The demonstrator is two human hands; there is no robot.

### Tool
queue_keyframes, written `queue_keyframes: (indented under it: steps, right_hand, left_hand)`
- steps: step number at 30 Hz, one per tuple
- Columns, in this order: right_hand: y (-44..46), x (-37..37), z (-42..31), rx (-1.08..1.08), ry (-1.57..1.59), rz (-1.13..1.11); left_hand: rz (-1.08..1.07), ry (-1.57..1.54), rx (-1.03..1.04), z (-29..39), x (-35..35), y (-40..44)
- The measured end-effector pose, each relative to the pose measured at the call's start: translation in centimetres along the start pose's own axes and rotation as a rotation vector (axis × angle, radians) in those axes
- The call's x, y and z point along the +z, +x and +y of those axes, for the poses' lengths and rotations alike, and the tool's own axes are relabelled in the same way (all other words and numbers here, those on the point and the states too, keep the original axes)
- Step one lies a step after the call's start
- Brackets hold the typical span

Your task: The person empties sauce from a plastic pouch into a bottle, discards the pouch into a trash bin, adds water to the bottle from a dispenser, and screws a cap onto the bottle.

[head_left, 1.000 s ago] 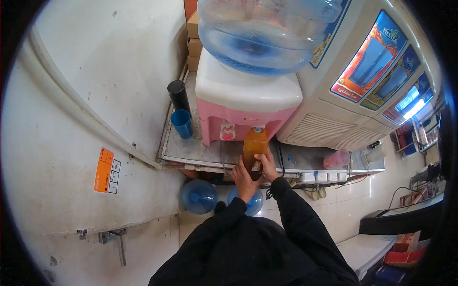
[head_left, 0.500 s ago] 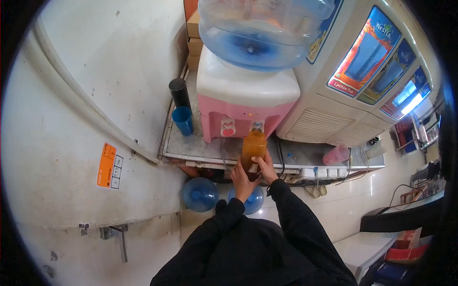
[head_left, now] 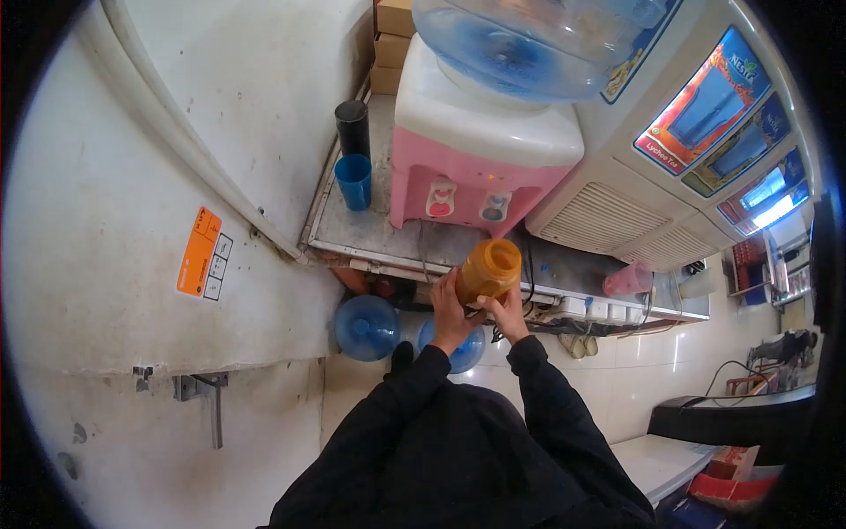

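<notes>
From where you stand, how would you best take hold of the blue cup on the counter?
I'd grip the blue cup around its middle, coming from the front: it stands upright, open-topped, with the black tumbler close behind and a white surface to its left.

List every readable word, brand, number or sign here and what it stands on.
"NESTEA", last letter blurred: the red-and-blue panel on the beige machine.
"Lychee Tea": the same panel, lower edge.
Too small or blurred to read: the middle panel, the right panel and the orange sticker.
</notes>
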State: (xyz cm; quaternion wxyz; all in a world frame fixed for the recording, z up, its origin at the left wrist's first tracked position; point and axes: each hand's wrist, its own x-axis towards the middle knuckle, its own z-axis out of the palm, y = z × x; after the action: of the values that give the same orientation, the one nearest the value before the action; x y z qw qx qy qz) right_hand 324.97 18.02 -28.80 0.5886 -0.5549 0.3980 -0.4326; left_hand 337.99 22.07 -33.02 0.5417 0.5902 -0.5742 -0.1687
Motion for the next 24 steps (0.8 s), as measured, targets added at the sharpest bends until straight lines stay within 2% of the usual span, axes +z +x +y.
queue_keyframes:
  steps: [3,12,15,18,24]
  right_hand:
    - [-0.4,0.2,-0.1,-0.013,0.008,-0.004]
    - [-0.6,0.5,-1.8,-0.031,-0.005,-0.011]
    - [-0.4,0.6,-2.7,-0.078,-0.111,0.004]
    - [0.0,0.8,-4.1,-0.219,-0.201,0.008]
    - [0.2,1.6,-7.4,-0.272,-0.248,-0.006]
  left_hand:
    - [0.05,-0.032,0.065,-0.1,0.0,0.0]
    - [0.04,-0.124,0.059,0.5,-0.2,0.3]
    - [0.036,-0.102,0.058,1.1,-0.6,0.7]
    - [0.061,-0.086,0.119,2.0,-0.9,1.5]
    - [0.087,-0.139,0.117,3.5,-1.4,2.8]
